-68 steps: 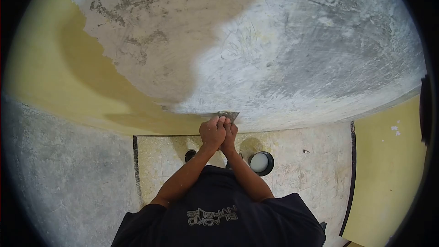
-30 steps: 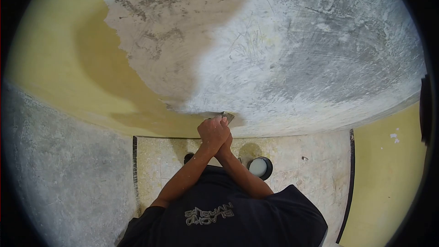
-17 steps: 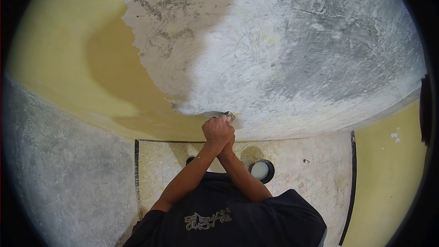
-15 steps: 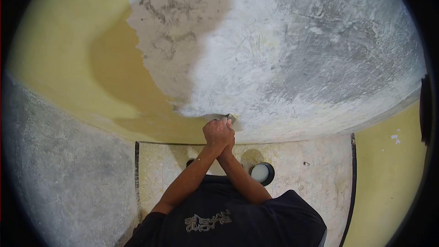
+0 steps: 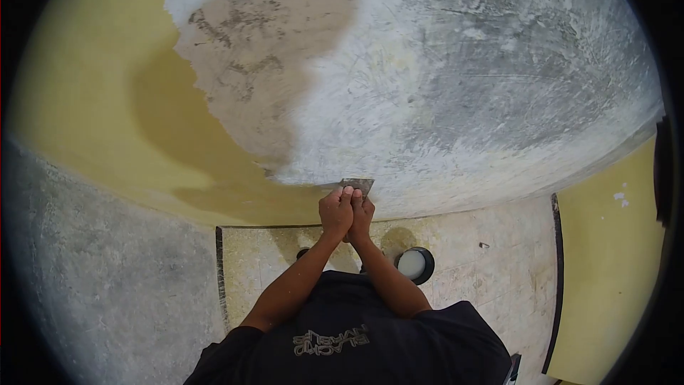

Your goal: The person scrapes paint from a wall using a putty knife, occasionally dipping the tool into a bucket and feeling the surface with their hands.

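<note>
Both of my hands are closed together around a scraper (image 5: pixel 358 185), its flat grey metal blade against the lower part of the wall (image 5: pixel 377 114). My left hand (image 5: pixel 335 212) and my right hand (image 5: pixel 363 218) sit side by side, thumbs up near the blade; the handle is hidden inside them. Yellow paint (image 5: pixel 92 100) covers the wall to the left. From the hands rightward and upward the surface is bare, white and streaked grey. A ragged paint edge runs down towards the blade, partly under my shadow.
On the pale, splattered floor (image 5: pixel 463 264) behind my right forearm stands a dark bucket (image 5: pixel 428 265) holding whitish liquid. A small object (image 5: pixel 484 245) lies farther right. Grey floor (image 5: pixel 128 257) spreads left beyond a dark strip (image 5: pixel 221 264); a yellow surface (image 5: pixel 605 257) is at right.
My hands have turned from overlapping to side by side, still on the scraper. The blade now faces me more broadly. The view has shifted slightly.
</note>
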